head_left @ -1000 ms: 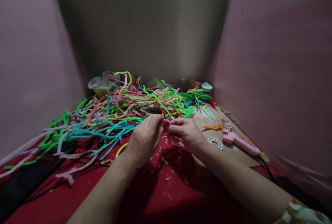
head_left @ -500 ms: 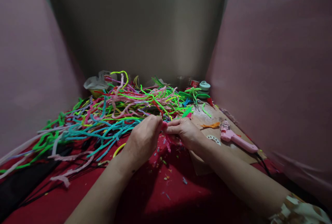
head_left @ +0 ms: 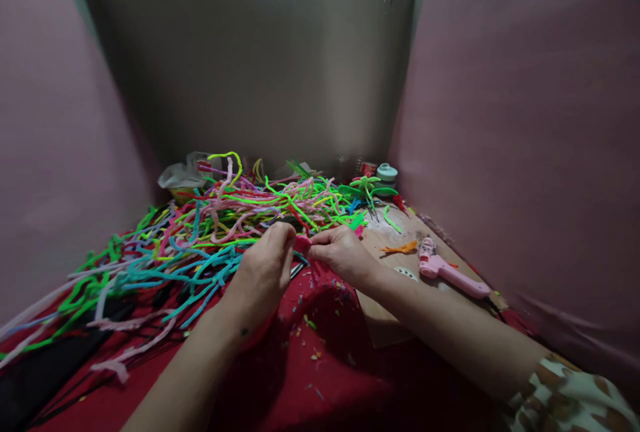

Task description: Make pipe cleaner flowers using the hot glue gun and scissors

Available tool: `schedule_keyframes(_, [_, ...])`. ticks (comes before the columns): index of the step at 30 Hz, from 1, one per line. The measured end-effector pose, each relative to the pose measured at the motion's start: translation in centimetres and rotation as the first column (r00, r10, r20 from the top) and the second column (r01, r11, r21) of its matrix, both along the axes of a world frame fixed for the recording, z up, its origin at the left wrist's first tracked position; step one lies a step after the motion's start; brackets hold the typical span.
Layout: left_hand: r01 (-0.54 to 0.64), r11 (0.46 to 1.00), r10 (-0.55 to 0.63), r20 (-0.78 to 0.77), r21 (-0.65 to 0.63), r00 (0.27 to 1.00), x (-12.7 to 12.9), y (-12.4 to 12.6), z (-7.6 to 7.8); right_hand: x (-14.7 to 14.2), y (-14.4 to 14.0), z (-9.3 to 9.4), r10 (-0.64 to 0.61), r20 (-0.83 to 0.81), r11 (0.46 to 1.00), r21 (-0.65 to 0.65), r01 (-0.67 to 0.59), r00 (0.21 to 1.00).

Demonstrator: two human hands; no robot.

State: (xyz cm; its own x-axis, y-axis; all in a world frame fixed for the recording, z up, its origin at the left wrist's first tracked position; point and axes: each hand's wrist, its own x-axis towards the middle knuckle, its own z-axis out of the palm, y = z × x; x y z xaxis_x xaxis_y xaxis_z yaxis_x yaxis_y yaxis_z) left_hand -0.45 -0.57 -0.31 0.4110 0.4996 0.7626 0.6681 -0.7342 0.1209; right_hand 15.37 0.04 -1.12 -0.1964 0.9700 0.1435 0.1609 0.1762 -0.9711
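Note:
Between my two hands is a short piece of bright pink pipe cleaner [head_left: 302, 243]. My left hand [head_left: 267, 265] is closed, its fingers curled around the pink piece's left end. With thumb and forefinger, my right hand [head_left: 340, 252] pinches the other end. Part of the pink piece is hidden by my fingers. Just beyond both hands lies a tangled heap of pipe cleaners [head_left: 250, 202] in pink, green, turquoise, yellow and red. What looks like dark-bladed scissors or a metal tool [head_left: 297, 270] shows partly beside my left fingers.
A pink glue gun [head_left: 447, 271] lies on a cardboard sheet [head_left: 383, 312] at the right, near an orange twisted piece [head_left: 400, 248]. Behind are a green pipe-cleaner flower [head_left: 367, 185] and a pale-lidded jar [head_left: 387, 175]. Small scraps litter the red cloth [head_left: 320, 365]. Pink panels flank both sides.
The camera view has tilted up and shifted slightly. My hands are a little farther apart, showing more of the pink piece between them; a hanging pink strand is less visible.

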Motion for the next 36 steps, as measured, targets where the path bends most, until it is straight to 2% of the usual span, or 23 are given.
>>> schedule_keyframes(4, [-0.003, 1.000, 0.001, -0.099, -0.013, 0.995, 0.1, 1.1, 1.8, -0.2, 0.6, 0.2, -0.017, -0.101, 1.000, 0.006, 0.018, 0.995])
schedule_keyframes(7, [0.024, 0.999, -0.028, -0.155, -0.026, 0.987, 0.1, 2.0, 2.4, -0.1, 0.9, -0.4, -0.039, -0.175, 0.999, -0.024, 0.035, 0.984])
schedule_keyframes(11, [0.050, 0.998, -0.043, -0.160, 0.040, 0.986, 0.4, 2.7, 1.4, 0.4, 0.8, -1.2, -0.063, -0.216, 0.998, -0.016, 0.061, 0.974])
schedule_keyframes(17, [0.077, 0.992, -0.065, -0.113, 0.101, 0.991, 0.6, 2.5, -0.7, 0.9, 0.2, -1.7, -0.089, -0.165, 0.996, 0.016, 0.093, 0.982])
schedule_keyframes(22, [0.088, 0.984, -0.077, -0.077, 0.152, 0.994, 0.6, 2.1, -1.0, 0.8, 0.1, -1.7, -0.126, -0.129, 0.991, 0.028, 0.131, 0.984])
schedule_keyframes(25, [0.082, 0.988, -0.079, -0.024, 0.133, 0.997, 0.7, 1.7, -0.9, 0.8, 0.1, -1.9, -0.138, -0.101, 0.981, 0.122, 0.150, 0.985])
schedule_keyframes(27, [0.077, 0.991, -0.081, 0.032, 0.111, 0.996, 0.8, 1.5, -0.9, 0.9, 0.1, -2.0, -0.155, -0.057, 0.955, 0.248, 0.165, 0.986])
schedule_keyframes(30, [0.070, 0.995, -0.079, 0.153, 0.064, 0.985, 0.8, 1.2, -1.1, 1.1, 0.1, -2.0, -0.214, 0.009, 0.885, 0.424, 0.191, 0.977])
schedule_keyframes(33, [0.070, 0.997, -0.077, 0.214, 0.038, 0.974, 0.7, 1.1, -1.2, 1.4, 0.0, -1.9, -0.301, 0.042, 0.778, 0.588, 0.220, 0.953])
schedule_keyframes(36, [0.024, 0.997, -0.038, 0.181, 0.080, 0.983, 0.7, 1.0, -1.0, 1.7, 0.0, -1.5, -0.352, 0.040, 0.658, 0.721, 0.217, 0.935])
